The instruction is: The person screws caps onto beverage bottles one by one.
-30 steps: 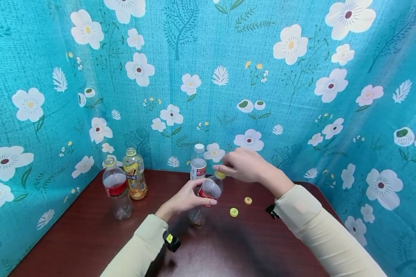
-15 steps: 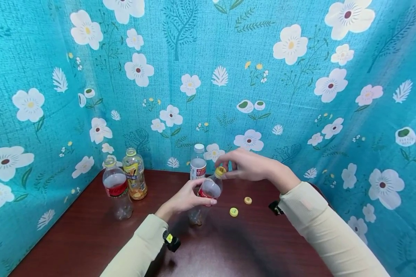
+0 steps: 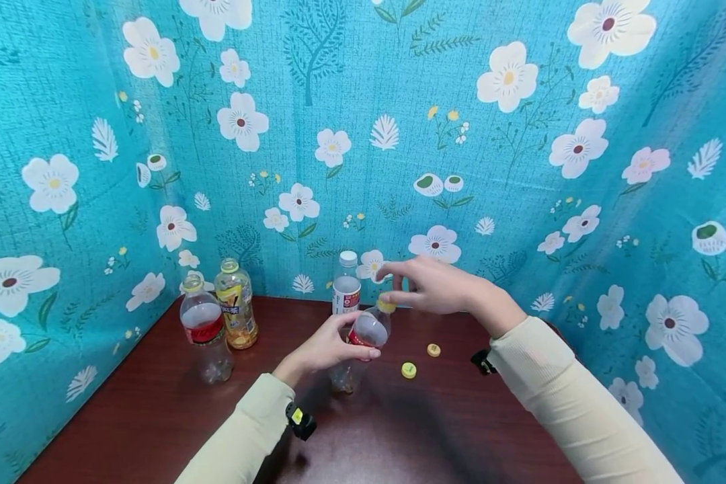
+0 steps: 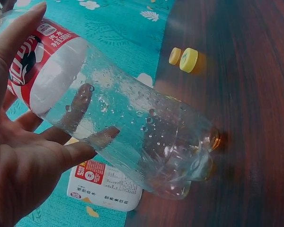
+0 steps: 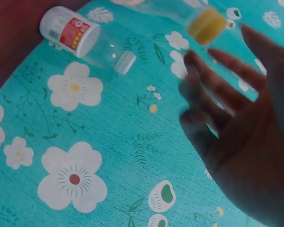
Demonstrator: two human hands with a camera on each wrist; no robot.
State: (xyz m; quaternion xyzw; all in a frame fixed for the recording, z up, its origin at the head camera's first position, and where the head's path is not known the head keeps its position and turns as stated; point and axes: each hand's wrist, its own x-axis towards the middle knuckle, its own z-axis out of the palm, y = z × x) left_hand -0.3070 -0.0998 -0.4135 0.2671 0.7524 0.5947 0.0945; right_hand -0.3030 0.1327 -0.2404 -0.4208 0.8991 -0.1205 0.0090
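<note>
Hands point(image 3: 327, 344) at tilted bottle point(image 3: 372, 328), table edge point(image 3: 292, 300) behind

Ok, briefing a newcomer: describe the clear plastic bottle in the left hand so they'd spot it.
Find the dark red-brown table before the blue floral curtain. Over it, the left hand grips this red-labelled bottle. Its yellow cap is on; no other bottle is held.

Cream sleeves point(image 3: 581, 410), apparently ribbed cuffs point(image 3: 523, 348), black wrist devices point(image 3: 303, 425)

Bottle pair point(image 3: 212, 328) on table point(image 3: 127, 417) left of held bottle point(image 3: 372, 329); loose caps point(image 3: 408, 370) right.
</note>
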